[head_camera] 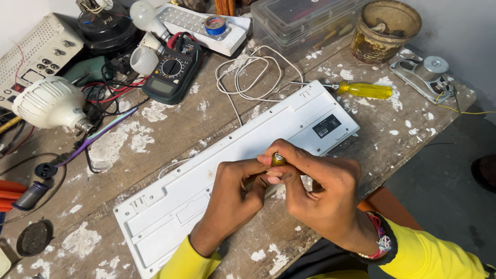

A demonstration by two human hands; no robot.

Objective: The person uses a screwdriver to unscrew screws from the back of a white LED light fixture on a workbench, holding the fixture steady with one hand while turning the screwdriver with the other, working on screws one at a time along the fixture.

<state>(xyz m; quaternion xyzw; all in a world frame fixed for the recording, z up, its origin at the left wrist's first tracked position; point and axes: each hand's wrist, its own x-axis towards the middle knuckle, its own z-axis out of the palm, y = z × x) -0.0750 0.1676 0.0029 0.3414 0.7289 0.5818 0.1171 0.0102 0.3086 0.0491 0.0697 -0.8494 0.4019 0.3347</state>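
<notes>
both hands meet over the upturned white keyboard (232,155) on the paint-flecked wooden surface (170,129). the right hand (323,194) pinches a small brass-coloured cylinder (278,158) at its fingertips, and the left hand (235,194) closes narrow against it from below. the cylinder looks light, stiff and smooth, likely slippery, best gripped around its sides. a yellow-handled screwdriver (356,89) lies well apart.

The white keyboard (232,170) lies face down across the middle of the counter (170,129), and both hands sit close together over its near edge. Bare wood shows between the keyboard and the multimeter (173,70), crossed only by a looped white cable (253,77). The far-left corner is crowded with bulbs (49,103), wires and tools, while a yellow screwdriver (361,90) lies just beyond the keyboard's right end.
</notes>
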